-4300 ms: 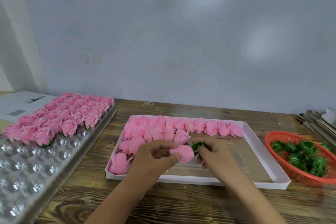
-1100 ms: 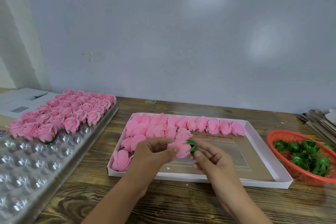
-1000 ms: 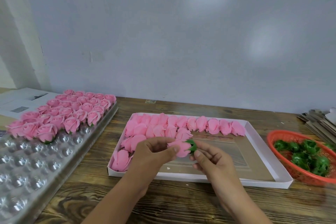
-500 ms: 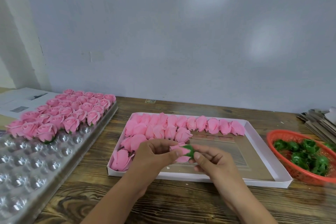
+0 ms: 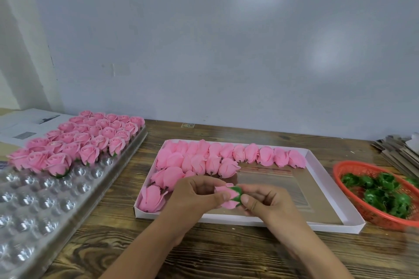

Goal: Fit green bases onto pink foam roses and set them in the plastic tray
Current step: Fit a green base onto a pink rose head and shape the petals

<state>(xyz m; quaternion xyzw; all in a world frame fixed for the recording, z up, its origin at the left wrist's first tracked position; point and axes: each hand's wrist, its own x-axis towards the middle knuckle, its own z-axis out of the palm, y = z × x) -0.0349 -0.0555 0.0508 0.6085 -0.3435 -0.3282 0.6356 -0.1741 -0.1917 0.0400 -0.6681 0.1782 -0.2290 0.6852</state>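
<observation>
My left hand (image 5: pixel 195 197) pinches a pink foam rose (image 5: pixel 227 201) held over the front of the white box (image 5: pixel 322 165). A green base (image 5: pixel 237 195) sits on the rose's right end, and my right hand (image 5: pixel 265 201) grips that base with thumb and fingers. Both hands meet at the flower. Loose pink roses (image 5: pixel 226 156) lie in rows in the box. On the left, the clear plastic tray (image 5: pixel 34 210) carries finished roses (image 5: pixel 86 140) in its far cups.
A red basket (image 5: pixel 353 167) with several green bases (image 5: pixel 381 195) stands at the right. Stacked flat cardboard (image 5: pixel 399 154) lies behind it. Papers (image 5: pixel 27 122) lie at the far left. A pale wall runs along the back of the wooden table (image 5: pixel 204 253).
The green base has gone onto the end of the rose and both hands have drawn closer together, dropping slightly towards the box's front edge.
</observation>
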